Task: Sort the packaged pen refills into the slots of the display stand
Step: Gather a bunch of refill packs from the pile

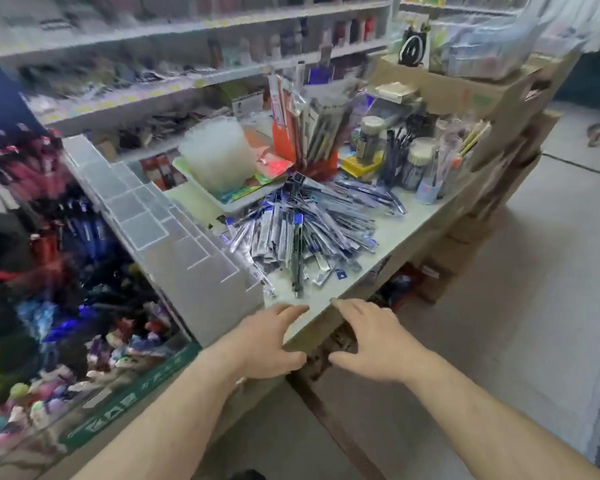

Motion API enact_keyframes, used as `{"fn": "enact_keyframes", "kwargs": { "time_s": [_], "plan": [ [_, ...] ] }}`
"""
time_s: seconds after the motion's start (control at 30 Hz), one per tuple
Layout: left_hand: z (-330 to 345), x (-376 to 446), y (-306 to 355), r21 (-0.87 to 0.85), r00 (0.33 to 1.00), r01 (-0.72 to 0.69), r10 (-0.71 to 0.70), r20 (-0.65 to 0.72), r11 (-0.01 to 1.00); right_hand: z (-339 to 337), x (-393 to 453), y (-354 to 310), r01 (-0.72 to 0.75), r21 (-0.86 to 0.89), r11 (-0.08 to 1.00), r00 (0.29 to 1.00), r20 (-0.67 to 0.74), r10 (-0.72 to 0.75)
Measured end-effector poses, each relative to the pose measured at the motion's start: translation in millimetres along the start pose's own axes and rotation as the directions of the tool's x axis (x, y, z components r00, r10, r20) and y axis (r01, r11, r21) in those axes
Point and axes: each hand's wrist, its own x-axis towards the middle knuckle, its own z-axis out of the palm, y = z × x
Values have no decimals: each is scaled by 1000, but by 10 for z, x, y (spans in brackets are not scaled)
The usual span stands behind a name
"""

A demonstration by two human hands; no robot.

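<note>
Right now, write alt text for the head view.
Two bare hands, left and right, reach open and empty toward a pile of packaged pen refills on a shop counter. A clear, empty stepped display stand sits left of the pile.

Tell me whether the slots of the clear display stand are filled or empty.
Empty, as far as visible: the stepped compartments of the clear display stand show only see-through plastic, while the refill packs lie heaped on the counter beside it.

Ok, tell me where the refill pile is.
The refill pile lies mid-frame on the counter, right of the clear display stand, beyond both hands.
</note>
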Motion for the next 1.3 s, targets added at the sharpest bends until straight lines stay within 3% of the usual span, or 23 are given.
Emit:
{"fn": "enact_keyframes", "kwargs": {
  "time_s": [0.13, 0.4, 0.63, 0.83, 1.03, 1.17, 1.3],
  "plan": [
    [-142, 412, -33, -82, 995, 101, -102, -8, 992, -251, 556, 319, 58, -152, 987, 996, 71, -48],
    [-257, 1343, -521, -143, 971, 218, -229, -64, 965, -397, 1707, 688, 108, -176, 979, 985, 151, -81],
    [-423, 2172, -790, -148, 895, 398, -419, -154, 905, -474, 2497, 992, 137, -269, 953, 976, 200, -84],
    [-387, 2485, -852, -234, 783, 564, -603, -152, 792, -322, 2872, 1152, 183, -327, 927, 975, 184, -128],
    [-336, 2682, -935, -353, 575, 752, -816, -62, 557, -264, 3277, 1296, 262, -355, 897, 963, 160, -218],
    [-338, 2782, -873, -356, 478, 822, -878, 9, 444, -356, 3494, 1459, 383, -340, 859, 920, 222, -322],
    [-359, 2852, -841, -353, 412, 852, -911, -4, 387, -502, 3695, 1610, 483, -323, 814, 873, 248, -420]
  ]
}}
